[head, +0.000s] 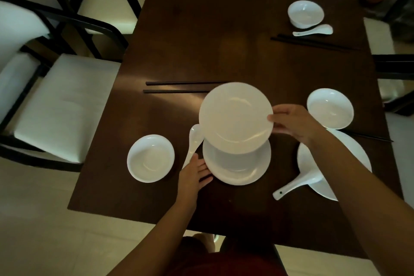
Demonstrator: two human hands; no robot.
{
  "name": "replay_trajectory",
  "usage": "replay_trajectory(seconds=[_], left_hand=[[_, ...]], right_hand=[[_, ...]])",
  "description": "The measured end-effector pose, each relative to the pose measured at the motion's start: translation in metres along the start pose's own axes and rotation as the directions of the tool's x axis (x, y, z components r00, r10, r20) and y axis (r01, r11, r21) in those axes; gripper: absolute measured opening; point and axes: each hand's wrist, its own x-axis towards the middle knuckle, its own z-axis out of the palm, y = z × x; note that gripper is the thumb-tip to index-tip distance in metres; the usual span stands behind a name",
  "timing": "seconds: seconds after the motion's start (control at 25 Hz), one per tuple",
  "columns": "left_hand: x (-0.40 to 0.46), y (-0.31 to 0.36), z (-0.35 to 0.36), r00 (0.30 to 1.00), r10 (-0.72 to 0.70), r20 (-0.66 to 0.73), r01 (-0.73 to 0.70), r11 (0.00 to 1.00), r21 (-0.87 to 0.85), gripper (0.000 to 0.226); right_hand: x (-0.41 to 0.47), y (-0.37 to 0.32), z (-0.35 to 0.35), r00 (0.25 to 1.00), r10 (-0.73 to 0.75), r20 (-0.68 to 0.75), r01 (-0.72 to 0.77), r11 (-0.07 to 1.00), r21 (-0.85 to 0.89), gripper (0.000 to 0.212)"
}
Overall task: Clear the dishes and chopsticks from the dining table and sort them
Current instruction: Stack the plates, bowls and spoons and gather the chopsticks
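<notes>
My right hand grips the right rim of a white plate, held tilted in the air above another white plate on the dark table. At the lower plate's left edge my left hand rests with fingers spread, holding nothing. A white spoon lies just left of the plates. One pair of dark chopsticks lies beyond them. A small dish sits at the left.
At the right are a bowl, a large plate with a spoon on it, and chopsticks partly hidden by my arm. Far right stand a bowl, a spoon and chopsticks. Chairs line the left side.
</notes>
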Motion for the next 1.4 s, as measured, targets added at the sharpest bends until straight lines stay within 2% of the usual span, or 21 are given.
replay_trajectory(seconds=[0.08,0.16,0.28,0.4,0.6,0.68,0.76,0.92,1.0,1.04,1.12,1.16,1.28,1.32,1.4], left_hand=[[0.001,0.003,0.001,1.0,-0.012,-0.006,0.012,1.0,0.021,0.031],[0.002,0.002,0.003,1.0,0.0,-0.023,0.001,0.999,0.038,0.021],[0.001,-0.003,0.003,0.993,0.116,-0.018,-0.112,0.983,0.142,0.007],[0.0,-0.009,0.0,0.977,0.209,0.043,-0.213,0.957,0.199,0.015],[0.004,-0.012,0.002,0.974,0.224,0.005,-0.22,0.95,0.222,0.018],[0.006,-0.013,0.003,0.975,0.221,-0.009,-0.214,0.952,0.22,0.013],[0.008,-0.013,0.003,0.976,0.218,-0.026,-0.207,0.952,0.226,0.011],[0.009,-0.014,0.003,0.979,0.203,-0.019,-0.195,0.959,0.204,0.011],[0.009,-0.016,0.001,0.978,0.206,-0.008,-0.2,0.956,0.214,0.01],[0.01,-0.017,0.0,0.978,0.209,-0.003,-0.203,0.954,0.22,0.013],[0.014,-0.019,-0.002,0.978,0.207,-0.009,-0.2,0.955,0.22,0.018],[0.016,-0.019,-0.002,0.979,0.204,-0.018,-0.195,0.957,0.216,0.021],[0.018,-0.02,-0.003,0.979,0.203,-0.028,-0.192,0.957,0.215,0.029],[0.018,-0.02,-0.004,0.979,0.204,-0.025,-0.194,0.956,0.218,0.03],[0.017,-0.018,-0.003,0.98,0.199,-0.019,-0.19,0.957,0.217,0.032]], right_hand=[[-0.007,0.016,-0.007,0.999,0.05,0.023,-0.049,0.998,-0.026,0.02],[-0.012,0.03,-0.006,0.996,0.074,0.041,-0.073,0.996,-0.041,0.022],[-0.016,0.045,-0.003,0.995,0.091,0.031,-0.09,0.996,-0.026,0.021],[-0.019,0.053,-0.001,0.994,0.112,0.003,-0.111,0.991,-0.075,0.019],[-0.024,0.063,0.002,0.992,0.089,-0.085,-0.098,0.99,-0.101,0.023],[-0.024,0.065,0.003,0.99,0.018,-0.141,-0.055,0.962,-0.266,0.022],[-0.023,0.067,0.006,0.983,-0.081,-0.165,-0.004,0.889,-0.457,0.02],[-0.029,0.071,0.013,0.948,-0.202,-0.246,0.026,0.819,-0.573,0.026],[-0.051,0.084,0.015,0.857,-0.393,-0.334,0.079,0.741,-0.667,0.028],[-0.067,0.095,0.017,0.797,-0.494,-0.348,0.081,0.658,-0.749,0.032],[-0.098,0.125,0.021,0.738,-0.593,-0.324,0.033,0.51,-0.859,0.042],[-0.111,0.14,0.023,0.76,-0.564,-0.323,-0.009,0.488,-0.873,0.047],[-0.121,0.167,0.023,0.868,-0.303,-0.394,-0.16,0.579,-0.799,0.057],[-0.119,0.171,0.023,0.871,-0.279,-0.404,-0.168,0.604,-0.779,0.057],[-0.114,0.172,0.025,0.832,-0.307,-0.461,-0.146,0.681,-0.718,0.051]])
